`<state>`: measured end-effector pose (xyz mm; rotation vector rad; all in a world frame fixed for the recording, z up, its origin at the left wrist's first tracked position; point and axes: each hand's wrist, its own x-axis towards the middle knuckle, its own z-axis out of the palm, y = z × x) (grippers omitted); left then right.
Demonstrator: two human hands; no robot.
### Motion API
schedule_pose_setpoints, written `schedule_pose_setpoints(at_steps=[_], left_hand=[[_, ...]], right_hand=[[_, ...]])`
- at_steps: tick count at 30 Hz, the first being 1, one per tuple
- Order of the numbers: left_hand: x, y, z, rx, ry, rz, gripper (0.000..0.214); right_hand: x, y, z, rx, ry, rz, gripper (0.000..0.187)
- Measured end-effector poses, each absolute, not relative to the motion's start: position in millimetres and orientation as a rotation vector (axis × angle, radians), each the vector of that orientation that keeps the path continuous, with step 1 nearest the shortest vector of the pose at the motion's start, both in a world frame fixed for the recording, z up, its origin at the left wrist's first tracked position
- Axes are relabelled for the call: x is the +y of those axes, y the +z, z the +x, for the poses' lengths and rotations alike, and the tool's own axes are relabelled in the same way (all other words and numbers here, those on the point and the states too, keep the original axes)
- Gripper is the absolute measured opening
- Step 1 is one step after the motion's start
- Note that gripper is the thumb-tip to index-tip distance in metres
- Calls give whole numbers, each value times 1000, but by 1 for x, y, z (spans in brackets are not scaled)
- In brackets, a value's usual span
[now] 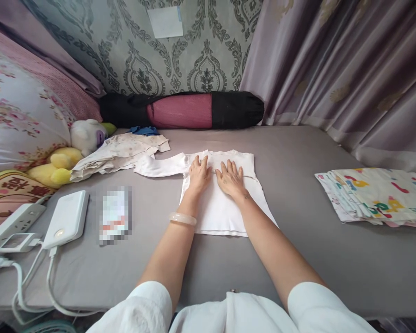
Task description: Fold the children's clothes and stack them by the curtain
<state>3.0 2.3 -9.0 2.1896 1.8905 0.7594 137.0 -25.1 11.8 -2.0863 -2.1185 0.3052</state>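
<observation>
A small white long-sleeved shirt [225,210] lies flat on the grey sheet [298,259]. One sleeve [161,165] stretches out to the left; the right sleeve is folded in across the upper body of the shirt. My left hand [199,173] rests on the upper left of the shirt, its fingers stretched and pointing away from me. Beside it, my right hand [230,177] presses on the folded part with its fingers spread. Both palms are down and hide some of the cloth beneath. Neither hand grasps anything.
Patterned pale clothes [121,152] lie at back left, near plush toys [86,136]. A stack of folded printed cloths [384,194] sits right. Left are a power bank [66,219], a power strip [15,226] and a blurred packet [115,215]. A long black-and-pink bag [180,111] lines the wall.
</observation>
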Motion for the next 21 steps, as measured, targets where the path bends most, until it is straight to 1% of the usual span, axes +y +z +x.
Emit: schedule_pose_setpoints(at_steps=[3,6,10,21], left_hand=[[1,-10,2,1924,759,2210,43],[-2,-8,1,1923,652,2242,36],[-5,-3,1,1927,557,2256,37],[-5,-1,1,1931,555,2235,35]], right_hand=[[-22,10,137,-2128,290,-2110,63],[-17,9,141,-2124,284,-2156,64],[-8,8,153,-2047,268,-2258,66],[12,8,185,-1857,266,-2452,74]])
